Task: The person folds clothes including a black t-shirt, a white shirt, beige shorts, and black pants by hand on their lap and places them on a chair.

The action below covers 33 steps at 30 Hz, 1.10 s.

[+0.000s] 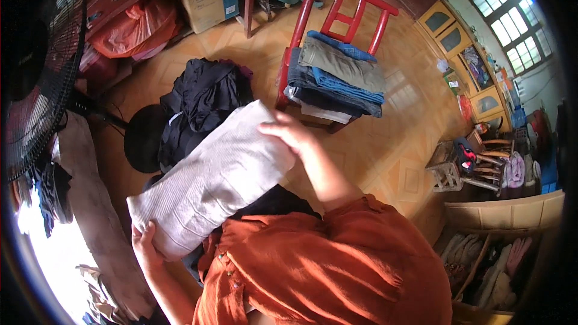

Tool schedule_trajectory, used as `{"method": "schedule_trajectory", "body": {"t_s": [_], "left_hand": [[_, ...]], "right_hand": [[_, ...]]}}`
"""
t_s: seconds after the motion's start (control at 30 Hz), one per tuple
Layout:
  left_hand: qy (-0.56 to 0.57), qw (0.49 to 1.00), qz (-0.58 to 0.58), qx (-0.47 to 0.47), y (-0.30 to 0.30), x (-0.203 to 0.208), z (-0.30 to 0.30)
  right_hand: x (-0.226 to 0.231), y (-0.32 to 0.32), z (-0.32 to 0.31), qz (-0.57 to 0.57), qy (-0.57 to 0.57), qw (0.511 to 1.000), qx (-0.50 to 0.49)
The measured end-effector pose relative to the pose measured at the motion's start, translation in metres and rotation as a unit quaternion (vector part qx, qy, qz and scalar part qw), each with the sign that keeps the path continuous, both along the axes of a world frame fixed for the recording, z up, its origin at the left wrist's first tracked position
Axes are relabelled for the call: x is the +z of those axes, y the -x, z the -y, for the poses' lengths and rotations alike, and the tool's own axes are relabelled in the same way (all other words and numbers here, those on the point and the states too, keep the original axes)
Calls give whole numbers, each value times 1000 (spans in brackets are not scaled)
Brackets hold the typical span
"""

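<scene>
A folded light grey garment [211,174] with a fine ribbed weave stretches between my hands, in front of my body. At its lower left end, my left hand [147,244] grips the edge. My right hand [289,135] holds the upper right end, thumb and fingers on the cloth. Just beyond lies a heap of dark clothes [205,93], partly hidden by the garment. On the red chair [301,15] sits a stack of folded trousers [346,78], mostly blue denim, with a greyish-olive pair on top.
A black standing fan [51,78] is at the left, its round base [143,138] beside the heap. At the lower right, an open drawer [475,210] holds folded clothes. Wooden stools [445,165] stand at the right. An orange plastic bag [138,27] lies under a desk.
</scene>
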<state>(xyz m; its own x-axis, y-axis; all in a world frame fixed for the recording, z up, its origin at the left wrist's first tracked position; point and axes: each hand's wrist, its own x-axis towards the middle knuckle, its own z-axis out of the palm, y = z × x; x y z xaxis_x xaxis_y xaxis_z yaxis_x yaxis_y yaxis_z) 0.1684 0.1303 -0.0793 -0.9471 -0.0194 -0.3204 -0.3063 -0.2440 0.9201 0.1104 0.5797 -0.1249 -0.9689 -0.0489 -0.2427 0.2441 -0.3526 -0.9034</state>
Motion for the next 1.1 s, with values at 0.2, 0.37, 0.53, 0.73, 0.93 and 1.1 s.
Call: {"method": "schedule_trajectory", "body": {"t_s": [0.2, 0.37, 0.53, 0.73, 0.93, 1.1], "left_hand": [[31, 988, -61, -141, 102, 51, -105], [-52, 962, -142, -229, 199, 124, -246], [-84, 949, -168, -254, 267, 105, -337], [10, 947, -63, -316, 227, 37, -278], [160, 966, 46, -200, 136, -8, -65], [125, 980, 70, 137, 57, -7, 57]], "right_hand": [[104, -16, -96, -58, -111, 972, -199], [183, -32, -222, -83, -218, 922, -311], [195, -50, -353, 62, -502, 801, -319], [98, 10, -335, 17, -678, 683, -272], [13, 72, -223, -66, -730, 676, -76], [-6, 34, -283, -55, -795, 593, -115]]}}
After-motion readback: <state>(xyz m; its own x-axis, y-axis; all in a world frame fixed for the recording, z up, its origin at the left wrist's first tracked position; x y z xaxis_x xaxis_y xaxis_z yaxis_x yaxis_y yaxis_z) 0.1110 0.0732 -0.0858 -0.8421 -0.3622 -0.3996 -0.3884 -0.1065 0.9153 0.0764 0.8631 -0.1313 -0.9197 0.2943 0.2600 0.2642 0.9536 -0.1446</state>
